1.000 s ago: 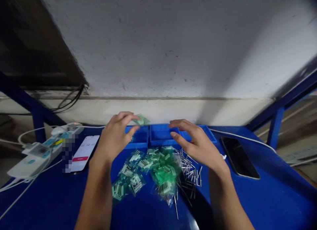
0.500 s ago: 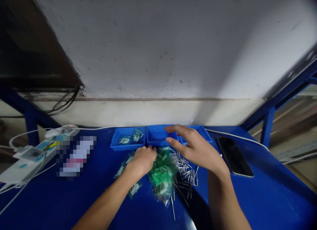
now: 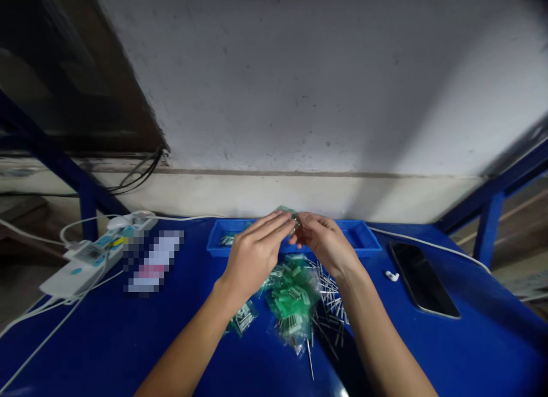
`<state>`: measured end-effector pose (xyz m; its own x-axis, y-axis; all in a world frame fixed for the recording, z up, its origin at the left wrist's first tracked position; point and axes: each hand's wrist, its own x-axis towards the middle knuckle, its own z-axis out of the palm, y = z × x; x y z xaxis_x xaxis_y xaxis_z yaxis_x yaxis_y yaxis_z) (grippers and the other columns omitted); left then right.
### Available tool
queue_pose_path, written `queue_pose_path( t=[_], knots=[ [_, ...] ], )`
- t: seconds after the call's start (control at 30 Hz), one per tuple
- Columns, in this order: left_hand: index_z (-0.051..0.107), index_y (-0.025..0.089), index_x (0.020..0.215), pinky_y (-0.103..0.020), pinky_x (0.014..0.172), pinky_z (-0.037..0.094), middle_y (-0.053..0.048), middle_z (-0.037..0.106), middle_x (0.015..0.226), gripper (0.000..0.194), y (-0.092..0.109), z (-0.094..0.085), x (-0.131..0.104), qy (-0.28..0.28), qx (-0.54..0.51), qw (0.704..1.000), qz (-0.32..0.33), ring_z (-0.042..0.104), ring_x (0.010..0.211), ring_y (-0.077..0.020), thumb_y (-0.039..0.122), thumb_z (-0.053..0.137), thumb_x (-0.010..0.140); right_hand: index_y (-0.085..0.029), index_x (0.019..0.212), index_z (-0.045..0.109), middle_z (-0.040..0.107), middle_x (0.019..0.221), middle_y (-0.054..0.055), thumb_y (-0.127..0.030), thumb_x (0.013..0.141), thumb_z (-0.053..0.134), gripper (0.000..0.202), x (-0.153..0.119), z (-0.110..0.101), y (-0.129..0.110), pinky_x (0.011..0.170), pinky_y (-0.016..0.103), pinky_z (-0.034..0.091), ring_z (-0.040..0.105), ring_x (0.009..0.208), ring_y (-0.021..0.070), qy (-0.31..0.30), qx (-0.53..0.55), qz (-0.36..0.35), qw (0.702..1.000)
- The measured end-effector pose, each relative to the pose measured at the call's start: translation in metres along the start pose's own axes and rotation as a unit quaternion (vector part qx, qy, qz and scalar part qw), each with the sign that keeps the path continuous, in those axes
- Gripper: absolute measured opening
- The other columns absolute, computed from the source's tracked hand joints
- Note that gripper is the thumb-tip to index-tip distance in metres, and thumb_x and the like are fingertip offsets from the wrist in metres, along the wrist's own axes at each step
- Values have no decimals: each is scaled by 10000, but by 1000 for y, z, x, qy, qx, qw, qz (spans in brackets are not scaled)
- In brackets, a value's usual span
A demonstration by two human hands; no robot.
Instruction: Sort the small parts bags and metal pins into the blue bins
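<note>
My left hand (image 3: 254,251) and my right hand (image 3: 327,240) meet above the blue trays. Between their fingertips is a small clear-green plastic bag (image 3: 284,209), mostly hidden, with a shiny metal glint beside it. The fingers of both hands are closed around it. Below them lies a pile of small green-tinted plastic bags (image 3: 293,300) holding metal pieces. Loose metal pop rivets (image 3: 331,294) are scattered to the right of this pile. Another filled bag (image 3: 243,318) lies near my left wrist.
Blue plastic trays (image 3: 363,243) stand in a row by the wall; the left one contains bags. To the right lie a dark phone (image 3: 423,280) and a small white object (image 3: 391,276). A white power strip (image 3: 92,260) with cables sits at left, beside a blurred-out item (image 3: 156,263).
My left hand has risen from the bags and moved right. My right hand, open before, has closed in beside it, with a small bag now between them. The view has shifted slightly.
</note>
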<state>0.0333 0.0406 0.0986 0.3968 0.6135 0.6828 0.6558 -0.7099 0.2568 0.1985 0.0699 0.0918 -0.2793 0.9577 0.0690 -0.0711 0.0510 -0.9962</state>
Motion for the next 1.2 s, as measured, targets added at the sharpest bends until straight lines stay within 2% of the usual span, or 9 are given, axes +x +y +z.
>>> queue_pose_path(
  t=[0.1, 0.2, 0.37, 0.57, 0.7, 0.8, 0.9, 1.07, 1.2],
  knots=[
    [614, 235, 1134, -429, 1008, 444, -32, 571, 1277, 321, 4, 2, 3, -24, -69, 997, -8, 472, 1234, -193, 133, 431, 891, -155, 914, 660, 656, 668, 42, -367, 836, 498, 278, -4, 5, -2, 570, 266, 483, 602, 595, 135, 94, -42, -65, 993],
    [655, 235, 1032, -431, 960, 458, -47, 652, 1140, 224, 4, 1, 6, 20, -148, 977, -154, 554, 1122, -211, 298, 503, 880, -193, 961, 672, 688, 800, 56, -325, 846, 497, 248, -9, 11, -2, 655, 306, 522, 633, 707, 160, 186, -154, -168, 956],
    [667, 171, 874, -308, 697, 519, -74, 706, 866, 377, -16, -6, 9, 3, -331, 881, -340, 657, 781, -182, 455, 419, 890, -264, 1069, 656, 608, 1163, 50, -179, 878, 427, 310, -13, 21, 3, 911, 362, 491, 591, 1049, 177, 118, -341, -307, 881],
    [624, 215, 1095, -364, 859, 467, -66, 668, 1054, 317, -41, -29, 2, 77, -40, 958, -272, 605, 980, -236, 376, 486, 859, -251, 1102, 631, 497, 1282, 78, -263, 881, 486, 264, -18, 18, -6, 929, 411, 479, 534, 1127, 217, 62, -378, -280, 880],
    [508, 223, 1263, -466, 984, 369, -103, 531, 1284, 491, -33, -26, -36, -68, 168, 954, -239, 435, 1204, -319, 453, 509, 829, -254, 1104, 619, 586, 1121, 69, -310, 897, 480, 256, -25, 6, -25, 889, 381, 482, 565, 1045, 199, 68, -370, -235, 896],
    [535, 267, 1212, -432, 895, 446, -63, 590, 1199, 461, -14, -7, -77, -211, 161, 933, -245, 517, 1108, -297, 502, 509, 816, -247, 1104, 616, 622, 1063, 53, -323, 895, 487, 257, -30, 0, -36, 841, 342, 481, 586, 981, 183, 74, -364, -230, 900],
    [610, 274, 1067, -343, 735, 499, -49, 639, 1087, 277, -2, 12, -107, -244, 161, 923, -249, 583, 996, -267, 385, 533, 825, -244, 1105, 617, 637, 1062, 44, -331, 894, 480, 265, -32, 2, -38, 835, 326, 463, 586, 987, 178, 59, -356, -225, 905],
    [653, 234, 894, -237, 560, 465, -2, 679, 839, 178, -11, 13, -102, -83, 114, 951, -276, 614, 596, -121, 255, 477, 870, -222, 1010, 663, 673, 738, 27, -434, 858, 501, 307, -23, 14, -18, 640, 290, 447, 620, 686, 157, 14, -337, -99, 936],
    [659, 211, 955, -251, 725, 505, -25, 688, 903, 164, -9, 3, -68, 122, 83, 962, -229, 645, 747, -133, 219, 526, 858, -162, 773, 662, 490, 387, -23, -589, 833, 438, 486, -8, 23, 4, 443, 257, 330, 436, 356, 104, 14, -196, 73, 978]
  ],
)
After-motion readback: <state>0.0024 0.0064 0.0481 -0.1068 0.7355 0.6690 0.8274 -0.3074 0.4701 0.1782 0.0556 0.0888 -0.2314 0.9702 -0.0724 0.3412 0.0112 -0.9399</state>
